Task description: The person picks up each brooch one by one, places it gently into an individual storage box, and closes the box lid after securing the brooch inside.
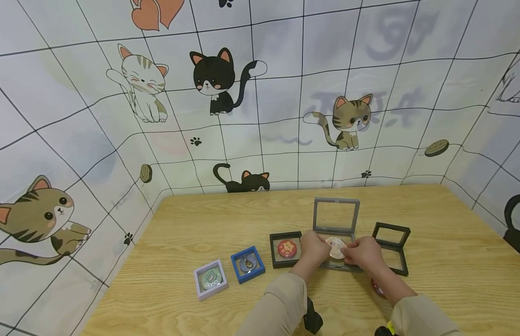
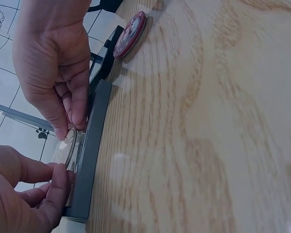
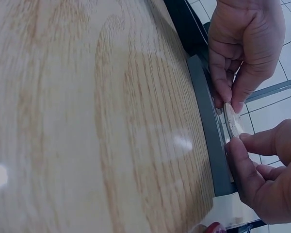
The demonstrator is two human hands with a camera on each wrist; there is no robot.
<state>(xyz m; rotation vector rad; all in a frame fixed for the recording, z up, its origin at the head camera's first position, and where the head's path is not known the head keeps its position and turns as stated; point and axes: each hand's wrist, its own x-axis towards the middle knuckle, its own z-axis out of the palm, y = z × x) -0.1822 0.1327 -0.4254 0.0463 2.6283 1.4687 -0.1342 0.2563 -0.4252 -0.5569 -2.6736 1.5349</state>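
Observation:
A round cream badge [image 1: 336, 248] with a faint printed pattern is pinched at its two sides by both hands, over the base of a grey display frame [image 1: 341, 268]. The frame's clear lid [image 1: 336, 215] stands raised behind. On the badge's left edge are the thumb and fingers of the left hand [image 1: 313, 249]; the right hand [image 1: 366, 254] grips its right edge. Both wrist views show the badge [image 2: 65, 148] tilted, close over the grey base [image 3: 214, 131]. Beside the left hand lies a black frame [image 1: 281, 265] holding a red badge with a star [image 1: 287, 248].
Farther left on the wooden table [image 1: 226, 214] lie a blue frame [image 1: 256, 276] and a lilac frame [image 1: 213, 293], each with a badge inside. To the right stands an opened black frame [image 1: 404, 261]. A red-edged badge [image 2: 130, 35] lies near the right forearm.

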